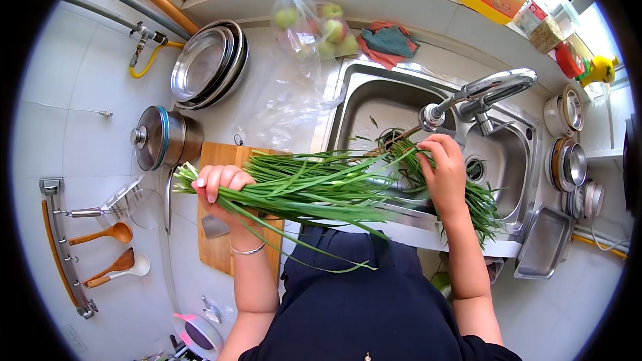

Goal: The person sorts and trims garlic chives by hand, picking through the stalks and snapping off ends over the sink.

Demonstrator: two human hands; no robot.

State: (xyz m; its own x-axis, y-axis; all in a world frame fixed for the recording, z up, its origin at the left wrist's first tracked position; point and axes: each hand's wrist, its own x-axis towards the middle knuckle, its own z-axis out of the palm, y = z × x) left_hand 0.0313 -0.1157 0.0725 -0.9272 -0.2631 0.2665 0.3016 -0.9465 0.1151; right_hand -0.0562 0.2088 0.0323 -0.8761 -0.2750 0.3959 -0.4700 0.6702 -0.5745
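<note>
My left hand [224, 187] is closed round the pale stem ends of a bunch of garlic chives [314, 187]. The long green leaves fan out to the right, above the cutting board [231, 155] and the sink's front edge. Over the steel sink [361, 103], my right hand [443, 168] has its thumb and fingers pinched on more chives [476, 207]. These lie across the divider and hang over the front rim. A dark, tangled clump of leaves sits beside its fingertips. Part of a cleaver-like blade [214, 226] shows on the board below my left hand.
The faucet [481, 93] arches over the sink. Apples in a plastic bag [314, 30] and cloths [388, 43] lie behind it. Steel basins [207, 63] and a lidded pot [167, 137] stand left. Bowls [574, 164] and a metal tray [545, 241] are right. Utensils [110, 234] hang left.
</note>
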